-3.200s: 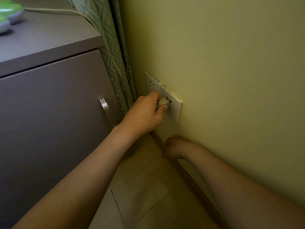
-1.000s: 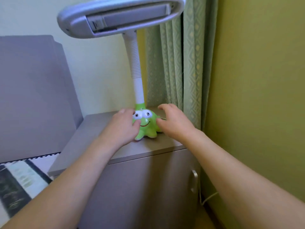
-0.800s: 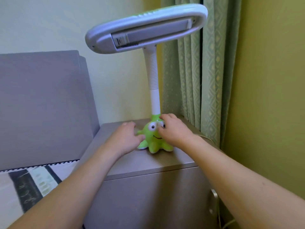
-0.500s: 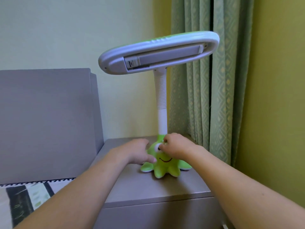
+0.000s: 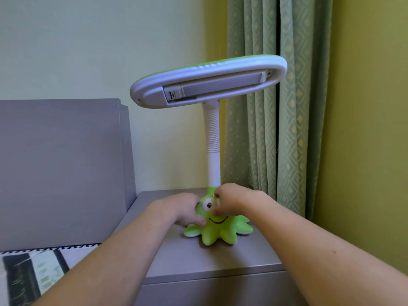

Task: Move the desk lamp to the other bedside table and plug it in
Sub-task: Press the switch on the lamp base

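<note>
The desk lamp stands upright on the grey bedside table [image 5: 198, 259]. Its base [image 5: 217, 230] is a green octopus figure with a smiling face, and a white ribbed neck [image 5: 213, 149] carries a long white and green head [image 5: 207, 81]. My left hand [image 5: 183, 209] presses against the left side of the base. My right hand [image 5: 231, 198] is curled over the top right of the base, its fingertips on the figure's right eye. The lamp's cord and plug are hidden.
A grey headboard [image 5: 61, 168] stands left of the table, with a striped bedspread [image 5: 33, 272] below it. A green patterned curtain [image 5: 276, 107] hangs behind the lamp. A yellow-green wall [image 5: 371, 129] closes the right side.
Three seconds ago my left hand held a plug at a wall socket. Since then both hands have come to the lamp base, and my right fingers now cover one eye. The view has tilted up.
</note>
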{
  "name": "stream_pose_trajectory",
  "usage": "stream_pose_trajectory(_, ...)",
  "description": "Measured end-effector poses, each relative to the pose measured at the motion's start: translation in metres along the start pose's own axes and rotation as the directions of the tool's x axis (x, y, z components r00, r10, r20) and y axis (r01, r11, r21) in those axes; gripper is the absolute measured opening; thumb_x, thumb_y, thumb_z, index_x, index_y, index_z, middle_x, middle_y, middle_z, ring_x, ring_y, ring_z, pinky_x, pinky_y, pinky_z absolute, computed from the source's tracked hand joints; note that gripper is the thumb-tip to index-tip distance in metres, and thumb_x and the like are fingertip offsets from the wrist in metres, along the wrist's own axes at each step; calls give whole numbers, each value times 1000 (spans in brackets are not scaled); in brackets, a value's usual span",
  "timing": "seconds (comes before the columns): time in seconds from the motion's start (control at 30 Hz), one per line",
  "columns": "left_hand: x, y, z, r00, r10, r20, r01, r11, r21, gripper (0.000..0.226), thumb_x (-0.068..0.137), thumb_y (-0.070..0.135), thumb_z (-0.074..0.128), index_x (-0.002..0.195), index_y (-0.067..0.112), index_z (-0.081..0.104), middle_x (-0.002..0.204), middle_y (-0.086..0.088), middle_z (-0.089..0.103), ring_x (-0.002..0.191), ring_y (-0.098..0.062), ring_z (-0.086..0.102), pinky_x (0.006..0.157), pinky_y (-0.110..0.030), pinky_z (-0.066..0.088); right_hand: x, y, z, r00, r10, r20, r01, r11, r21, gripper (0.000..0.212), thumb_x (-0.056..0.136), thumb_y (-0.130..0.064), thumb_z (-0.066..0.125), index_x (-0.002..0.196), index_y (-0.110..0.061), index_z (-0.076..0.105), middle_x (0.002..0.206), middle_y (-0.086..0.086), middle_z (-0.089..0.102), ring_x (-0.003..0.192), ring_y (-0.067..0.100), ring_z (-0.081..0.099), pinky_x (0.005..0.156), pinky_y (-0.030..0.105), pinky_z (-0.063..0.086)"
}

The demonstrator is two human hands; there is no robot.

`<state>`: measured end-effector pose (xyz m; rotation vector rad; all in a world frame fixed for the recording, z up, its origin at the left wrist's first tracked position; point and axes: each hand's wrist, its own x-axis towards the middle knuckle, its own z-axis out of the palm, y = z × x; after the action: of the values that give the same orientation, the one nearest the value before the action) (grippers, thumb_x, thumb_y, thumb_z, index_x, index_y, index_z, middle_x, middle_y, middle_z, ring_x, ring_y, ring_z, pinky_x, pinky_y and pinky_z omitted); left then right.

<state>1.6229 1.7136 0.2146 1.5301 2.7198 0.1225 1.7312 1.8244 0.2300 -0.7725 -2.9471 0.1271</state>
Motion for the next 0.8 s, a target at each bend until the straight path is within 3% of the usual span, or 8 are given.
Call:
stream_pose_trajectory(0.13, 2, -1, 3, 1000, 2, -26, -2, 1000, 16, 49, 78, 48, 68, 115, 17, 61, 115, -4, 66, 102, -25, 61, 83, -34, 49, 1, 6, 4, 999, -30, -23, 31, 998, 54, 63, 78, -42, 66, 133, -17, 48, 128, 5, 53, 112, 24, 57, 84, 34, 48)
stream_pose_trajectory(0.23, 2, -3, 4, 1000, 13, -27, -13, 1000, 19, 44, 78, 46, 68, 110, 17, 62, 113, -5, 67, 100, -25, 62, 82, -33, 49, 1, 8, 7, 999, -44, -30, 45, 998, 37, 66, 79, -44, 65, 136, -18, 46, 134, 5, 47, 115, 25, 55, 90, 37, 50)
stream_pose_trajectory(0.4, 1, -6, 2, 999, 21, -24, -21, 1000, 6, 46, 77, 46, 70, 112, 17, 63, 118, -3, 66, 104, -24, 61, 90, -38, 50, 2, 7, 2, 997, -58, 42, 60, 997, -54, 59, 84, -44, 57, 135, -17, 44, 135, 7, 41, 115, 28, 53, 95, 42, 48)
stream_pose_trajectory(0.57, 5, -5, 2, 1000, 10, -19, -10, 1000, -2, 43, 75, 52, 68, 103, 20, 62, 105, -1, 68, 94, -23, 61, 82, -35, 50, 2, 3, -2, 996, -67, 60, 75, 986, -150, 56, 83, -40, 63, 129, -12, 48, 128, 11, 49, 111, 30, 57, 92, 42, 50)
stream_pose_trajectory(0.67, 6, -6, 1, 1000, 3, -8, -3, 1000, -21, 47, 77, 54, 65, 107, 18, 61, 103, -1, 66, 92, -22, 59, 79, -33, 48, 1, 4, 0, 998, -61, 31, 64, 991, -116, 55, 80, -39, 66, 126, -13, 51, 124, 9, 54, 108, 29, 58, 90, 42, 51)
stream_pose_trajectory(0.8, 9, -7, 1, 1000, -4, 2, 4, 1000, -29, 40, 82, 55, 59, 97, 18, 58, 95, -1, 61, 83, -21, 53, 68, -31, 40, 2, 9, 3, 999, -51, 6, 52, 995, -88, 60, 75, -43, 70, 123, -14, 50, 123, 9, 54, 108, 28, 58, 87, 40, 51)
